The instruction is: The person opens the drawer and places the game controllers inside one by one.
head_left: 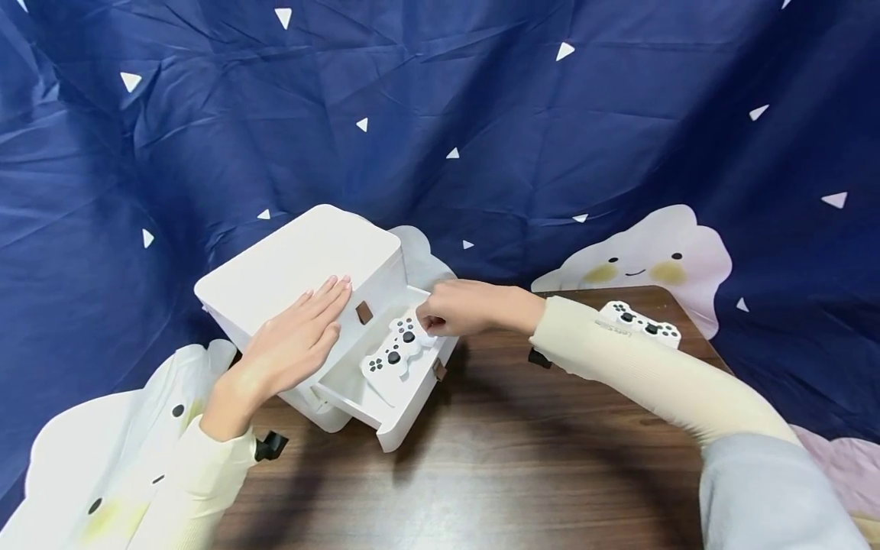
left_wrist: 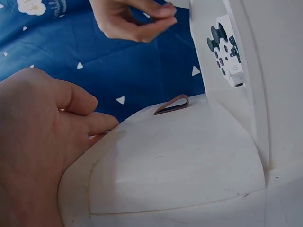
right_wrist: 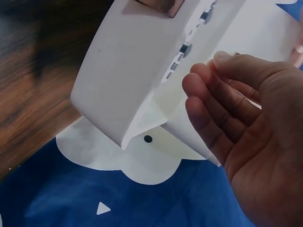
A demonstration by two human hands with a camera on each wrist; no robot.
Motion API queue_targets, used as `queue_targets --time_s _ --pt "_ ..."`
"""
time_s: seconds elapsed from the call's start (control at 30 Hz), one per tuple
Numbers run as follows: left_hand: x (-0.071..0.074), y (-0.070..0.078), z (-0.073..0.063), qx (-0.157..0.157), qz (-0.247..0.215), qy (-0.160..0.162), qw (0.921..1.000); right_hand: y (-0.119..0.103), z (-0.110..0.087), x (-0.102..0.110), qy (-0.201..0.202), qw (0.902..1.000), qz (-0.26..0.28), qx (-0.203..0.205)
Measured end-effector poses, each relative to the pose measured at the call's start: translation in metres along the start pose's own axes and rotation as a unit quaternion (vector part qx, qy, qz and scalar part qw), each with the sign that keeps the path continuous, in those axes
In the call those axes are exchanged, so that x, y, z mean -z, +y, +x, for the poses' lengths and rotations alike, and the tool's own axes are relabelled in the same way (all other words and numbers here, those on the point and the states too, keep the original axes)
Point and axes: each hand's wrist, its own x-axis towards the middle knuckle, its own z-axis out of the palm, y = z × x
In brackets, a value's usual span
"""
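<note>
A white two-drawer cabinet (head_left: 302,252) stands at an angle on the table, its lower drawer (head_left: 415,409) pulled out. Inside that drawer lies a white game controller (head_left: 401,347) with black thumbsticks, also visible in the left wrist view. My left hand (head_left: 294,345) rests on the cabinet top near the front edge, its fingers straight. Over the drawer's far right end hovers my right hand (head_left: 464,307), palm down. Its fingers are loosely curved with nothing between them, as the right wrist view shows, and its fingertips are close to the controller.
A second white controller (head_left: 646,325) lies on the brown wooden table (head_left: 522,458) at the right, partly behind my right sleeve. Brown tabs mark the upper drawer (head_left: 378,294) and the pulled-out one. A dark blue curtain (head_left: 495,99) hangs behind.
</note>
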Motion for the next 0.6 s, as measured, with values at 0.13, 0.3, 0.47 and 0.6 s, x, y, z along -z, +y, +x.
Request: queue_targets --time_s 0.13,0.3,0.47,0.6 --pt "-0.001 0.0 0.0 0.0 0.001 0.001 1.0 -0.002 -0.017 0.0 0.003 0.999 0.032 -0.031" --pt "-0.001 0.001 -0.001 0.002 0.0 0.0 1.0 -0.002 -0.04 -0.006 0.026 0.9961 0.07 -0.046" --pt "-0.001 0.002 -0.001 0.002 0.001 0.002 1.0 -0.002 -0.066 -0.025 0.059 0.9896 0.117 -0.059" --pt "-0.001 0.003 -0.001 0.002 0.002 0.002 1.0 -0.004 -0.083 -0.045 0.085 0.9801 0.157 -0.087"
